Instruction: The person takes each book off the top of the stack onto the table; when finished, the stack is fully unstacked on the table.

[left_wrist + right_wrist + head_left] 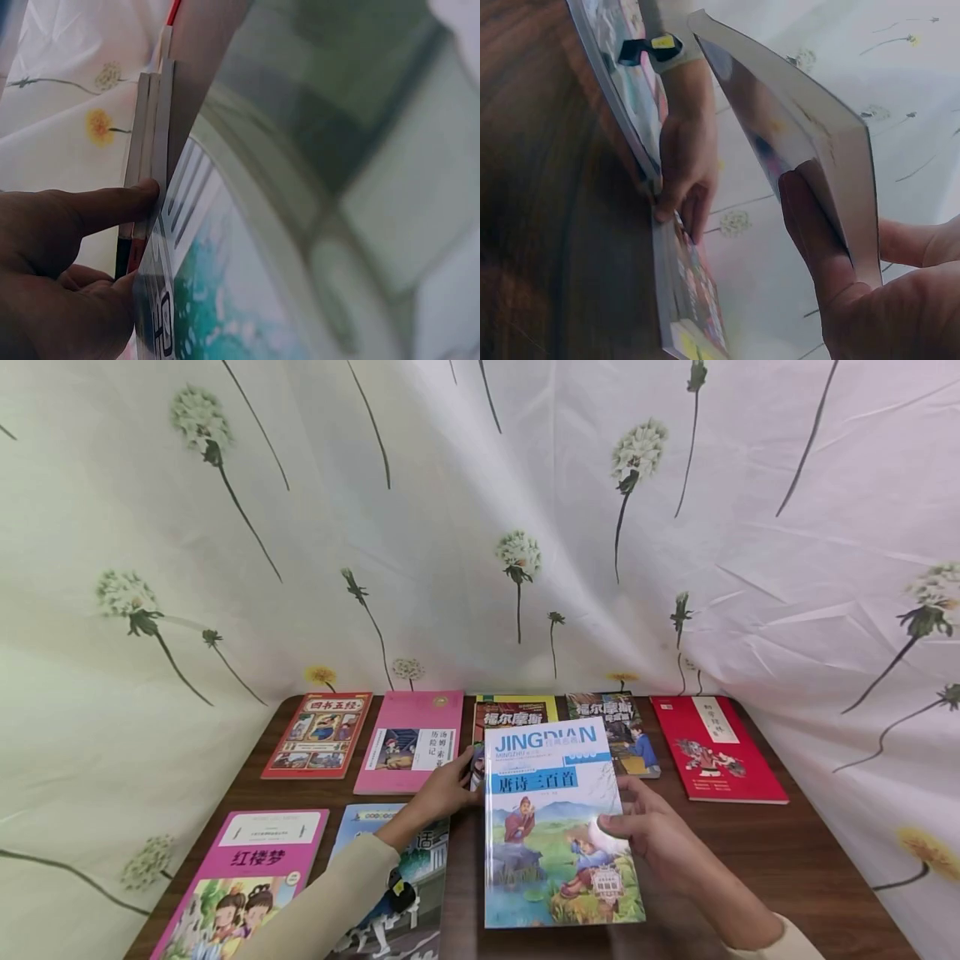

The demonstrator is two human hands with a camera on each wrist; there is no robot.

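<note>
My right hand (663,835) holds a blue-and-white book (562,852) by its right edge, thumb on the cover, fingers behind. In the head view this book is raised and tilted, hiding part of the pile behind it. The right wrist view shows the page edges and back of the raised book (832,157). My left hand (438,789) is at the left side of a small pile of books (513,714). In the left wrist view, one straight finger of my left hand (75,247) touches the stacked book edges (146,150).
Other books lie on the dark wooden table (750,860): an orange-red book (318,735), a pink book (408,743), a dark comic-style book (611,735) and a red book (716,747). A magenta book (251,877) and a blue book (412,885) lie nearer. A dandelion-print cloth (450,527) stands behind.
</note>
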